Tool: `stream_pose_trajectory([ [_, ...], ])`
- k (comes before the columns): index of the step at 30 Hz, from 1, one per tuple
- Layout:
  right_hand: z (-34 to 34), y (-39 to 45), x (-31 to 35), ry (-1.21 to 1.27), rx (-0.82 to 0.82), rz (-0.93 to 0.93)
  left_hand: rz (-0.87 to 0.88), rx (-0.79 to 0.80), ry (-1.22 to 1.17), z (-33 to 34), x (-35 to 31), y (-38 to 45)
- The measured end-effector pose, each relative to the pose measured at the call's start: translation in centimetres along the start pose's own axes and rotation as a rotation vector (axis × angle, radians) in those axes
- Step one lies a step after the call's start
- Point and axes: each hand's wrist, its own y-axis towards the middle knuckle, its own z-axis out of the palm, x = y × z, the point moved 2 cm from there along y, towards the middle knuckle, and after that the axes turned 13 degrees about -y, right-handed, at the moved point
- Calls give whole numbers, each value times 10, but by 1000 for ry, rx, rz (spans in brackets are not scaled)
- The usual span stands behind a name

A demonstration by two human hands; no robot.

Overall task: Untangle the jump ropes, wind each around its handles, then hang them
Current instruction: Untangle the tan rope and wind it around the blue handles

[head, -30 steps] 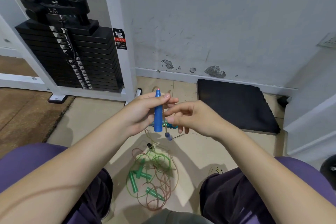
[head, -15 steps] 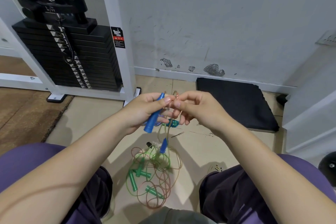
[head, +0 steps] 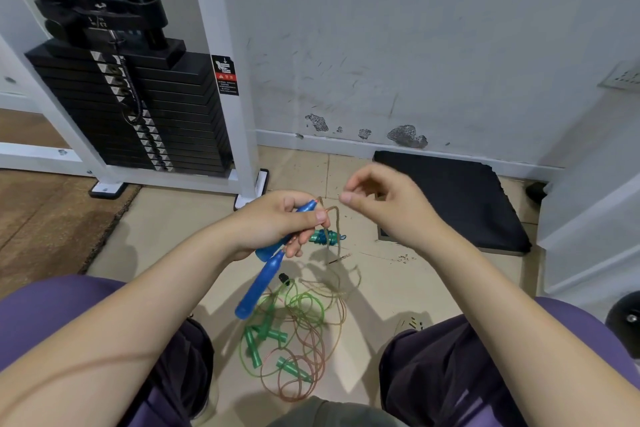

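Standing at upper left is a black steel weight stack [head: 138, 107] in a white frame; a flat black foam mat [head: 450, 198] is lying against the wall. Lying on the tile floor between the knees is a tangle of thin green and brown jump ropes [head: 304, 333] with green plastic handles. Left hand [head: 277, 225] is gripping one blue plastic handle [head: 306, 209], fingers curled round it; a second blue handle [head: 258, 288] is hanging below. Right hand [head: 377, 198] is raised beside it, thumb and forefinger pinching together; whether they are holding the brown cord [head: 337, 229] cannot be told.
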Motion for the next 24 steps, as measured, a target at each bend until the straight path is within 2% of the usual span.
stream_pose_trajectory([
  [3,8,-5,6,-46,196,-84,-13,50,-38,1,-1,-1],
  [7,9,-7,10,-6,266,-58,-23,79,-63,0,-1,-2],
  [12,0,-3,7,-48,99,-14,-39,96,-113,0,-5,-3],
  [15,-4,-1,7,49,-54,-14,-63,92,-121,-3,-6,-4],
  [17,-8,0,4,115,-80,10,-74,93,-96,-3,-6,-5],
  [20,-9,1,0,146,14,58,-73,121,-66,-4,-4,-5],
  [24,4,-4,5,98,221,16,-119,236,-52,4,-6,-9],
])
